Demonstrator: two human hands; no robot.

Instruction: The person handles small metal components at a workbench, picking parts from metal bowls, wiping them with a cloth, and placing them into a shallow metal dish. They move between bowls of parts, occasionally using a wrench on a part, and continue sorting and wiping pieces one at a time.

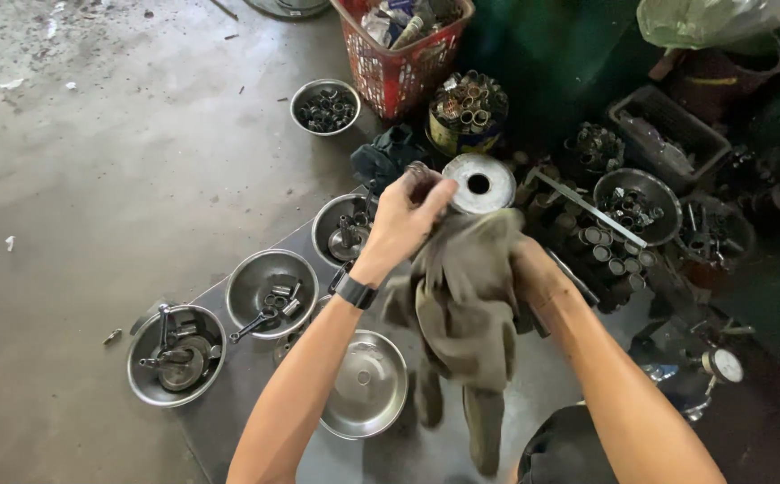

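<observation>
At frame centre the left hand (405,218) pinched a small metal ring (418,170) while the right hand (533,269), wrapped in a grey rag (466,296), gripped a round metal cylinder (479,184).

We see a dull grey-brown cloth (466,296), soft, creased and matt with grime, draped over a round metal part (479,184) whose flat face looks brushed and pale silver around a dark centre hole. The steel bowls (269,278) below shine smoothly on their rims, one shallow steel dish (365,385) nearly mirror-bright, while the small metal pieces inside look darker and oily. The concrete floor (121,161) is rough, stained and matt, and the red basket (399,72) is scuffed plastic mesh.
</observation>
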